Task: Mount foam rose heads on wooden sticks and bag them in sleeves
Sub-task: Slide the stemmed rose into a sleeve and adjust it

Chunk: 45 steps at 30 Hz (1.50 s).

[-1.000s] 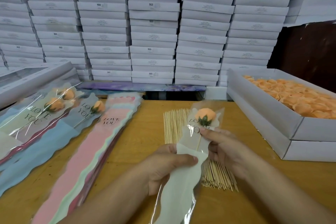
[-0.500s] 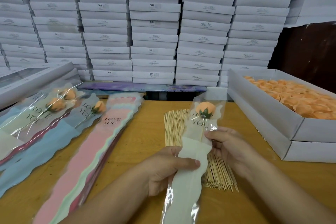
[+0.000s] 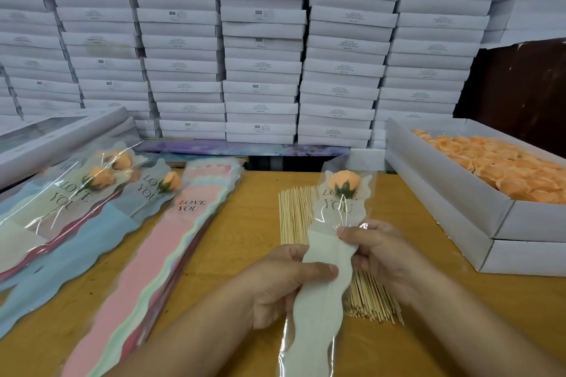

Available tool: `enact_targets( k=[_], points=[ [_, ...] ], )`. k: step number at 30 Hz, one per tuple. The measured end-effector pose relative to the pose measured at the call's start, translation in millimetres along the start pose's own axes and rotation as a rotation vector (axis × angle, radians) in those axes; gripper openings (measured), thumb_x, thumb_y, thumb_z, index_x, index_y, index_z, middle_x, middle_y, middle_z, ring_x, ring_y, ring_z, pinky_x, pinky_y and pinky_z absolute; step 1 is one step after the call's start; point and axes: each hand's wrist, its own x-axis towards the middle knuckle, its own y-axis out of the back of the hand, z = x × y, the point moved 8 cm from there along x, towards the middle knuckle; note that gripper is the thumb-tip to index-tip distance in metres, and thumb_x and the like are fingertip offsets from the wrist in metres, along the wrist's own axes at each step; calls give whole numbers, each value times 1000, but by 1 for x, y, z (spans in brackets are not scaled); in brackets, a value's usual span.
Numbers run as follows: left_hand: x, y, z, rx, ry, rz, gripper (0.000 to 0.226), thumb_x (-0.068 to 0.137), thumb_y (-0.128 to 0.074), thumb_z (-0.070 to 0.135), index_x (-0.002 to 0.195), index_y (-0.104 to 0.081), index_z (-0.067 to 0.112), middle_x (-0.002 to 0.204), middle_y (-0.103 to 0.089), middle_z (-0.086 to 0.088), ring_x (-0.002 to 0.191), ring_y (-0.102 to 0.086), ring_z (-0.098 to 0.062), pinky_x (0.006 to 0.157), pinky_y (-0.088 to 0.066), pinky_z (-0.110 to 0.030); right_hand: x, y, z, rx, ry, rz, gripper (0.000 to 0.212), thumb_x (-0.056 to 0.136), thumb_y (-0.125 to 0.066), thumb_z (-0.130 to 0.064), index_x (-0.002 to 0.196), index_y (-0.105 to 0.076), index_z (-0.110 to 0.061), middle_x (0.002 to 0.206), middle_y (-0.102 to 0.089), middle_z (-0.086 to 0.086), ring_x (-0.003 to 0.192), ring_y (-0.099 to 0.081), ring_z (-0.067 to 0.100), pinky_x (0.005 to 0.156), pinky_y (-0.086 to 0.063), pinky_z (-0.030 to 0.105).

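Rose seated deeper in sleeve, bagging nearly done.
Rose head [image 3: 343, 182] has moved up to the sleeve [image 3: 324, 285] top; left hand [image 3: 284, 281] pinches mid-sleeve, right hand [image 3: 378, 251] pinches the plastic, above the sticks [image 3: 295, 214].

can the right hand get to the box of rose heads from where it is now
Probably yes, but not right away: the right hand is pinching the sleeve with the rose inside. The open box of rose heads sits on its side, with bare table between.
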Motion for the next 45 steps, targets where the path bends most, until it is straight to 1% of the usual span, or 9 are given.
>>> enact_targets(
  k=[5, 11, 15, 23, 28, 32, 37, 43, 45],
  points=[
    [-1, 4, 6, 46, -20, 13, 33, 84, -73, -2, 116, -70, 5, 102, -75, -16, 85, -73, -27, 84, -59, -43, -1, -5, -1, -5, 7, -57, 28, 85, -72, -9, 108, -66, 6, 101, -76, 15, 87, -75, 27, 63, -59, 26],
    [-11, 39, 55, 101, -81, 161, 30, 86, -67, -6, 115, -67, 4, 87, -75, -14, 70, -72, -26, 62, -60, -35, -1, -3, -12, 81, 26, -111, 41, 77, -69, -34, 106, -69, -5, 83, -73, 11, 63, -67, 17, 52, -56, 25],
    [-29, 92, 99, 207, -168, 326, 20, 90, -60, -8, 102, -68, 7, 81, -74, -14, 63, -70, -26, 57, -61, -36, 3, 4, -14, 108, 27, -109, 45, 77, -67, -36, 109, -68, -5, 85, -73, 11, 63, -67, 16, 51, -55, 25],
    [-98, 240, 143, 598, -230, 776, 15, 89, -68, -4, 100, -71, 5, 83, -69, -16, 58, -61, -24, 57, -52, -29, 5, 7, -12, 60, 21, -111, 45, 75, -68, -31, 112, -68, -6, 87, -73, 10, 64, -66, 15, 51, -55, 24],
    [-138, 323, 128, 643, -115, 1034, 53, 78, -82, 0, 128, -63, 7, 109, -69, -21, 88, -67, -36, 92, -54, -50, 7, 8, -10, 48, 17, -105, 39, 80, -66, -28, 113, -67, -6, 85, -73, 8, 63, -66, 14, 50, -55, 24],
    [-146, 344, 89, 651, -41, 1118, 55, 75, -85, 1, 127, -65, 4, 109, -67, -19, 89, -64, -36, 84, -52, -41, 7, 8, -9, 27, 20, -104, 34, 87, -63, -25, 115, -66, -6, 85, -73, 7, 64, -67, 13, 52, -55, 24],
    [-137, 344, 55, 689, 5, 1156, 64, 78, -84, 6, 136, -57, 1, 139, -53, -24, 122, -50, -42, 104, -41, -47, 6, 9, -8, 7, 19, -101, 28, 93, -58, -21, 115, -65, -6, 85, -74, 7, 64, -67, 13, 52, -55, 24],
    [-135, 337, 58, 836, -25, 1232, 57, 80, -80, 12, 132, -60, 4, 131, -59, -22, 98, -48, -30, 78, -42, -38, 6, 9, -8, -13, 34, -96, 25, 97, -53, -17, 114, -66, -6, 84, -73, 7, 64, -66, 14, 53, -55, 23],
    [-136, 336, 60, 890, -65, 1274, 52, 79, -79, 12, 127, -62, 6, 126, -62, -21, 95, -49, -30, 78, -42, -37, 5, 9, -8, -18, 36, -92, 24, 97, -52, -15, 114, -66, -5, 83, -72, 7, 64, -66, 13, 52, -55, 22]
  ],
)
